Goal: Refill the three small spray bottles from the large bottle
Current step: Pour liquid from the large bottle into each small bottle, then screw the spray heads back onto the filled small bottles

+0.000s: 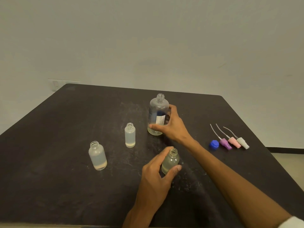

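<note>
The large clear bottle [158,111] stands upright and uncapped near the middle of the dark table [65,122], with only a little liquid at its bottom. My right hand [172,125] grips its lower part. My left hand [156,175] is wrapped around a small open bottle [171,160] that looks nearly full of pale liquid. Two other small open bottles stand to the left, one [130,135] beside the large bottle and one [97,155] nearer the front; each holds a thin layer of liquid.
At the right lie a blue cap [214,144] and three spray heads with dip tubes: purple [225,143], pink [234,142] and white [243,142]. The table's far edge meets a pale wall with a switch plate [56,84].
</note>
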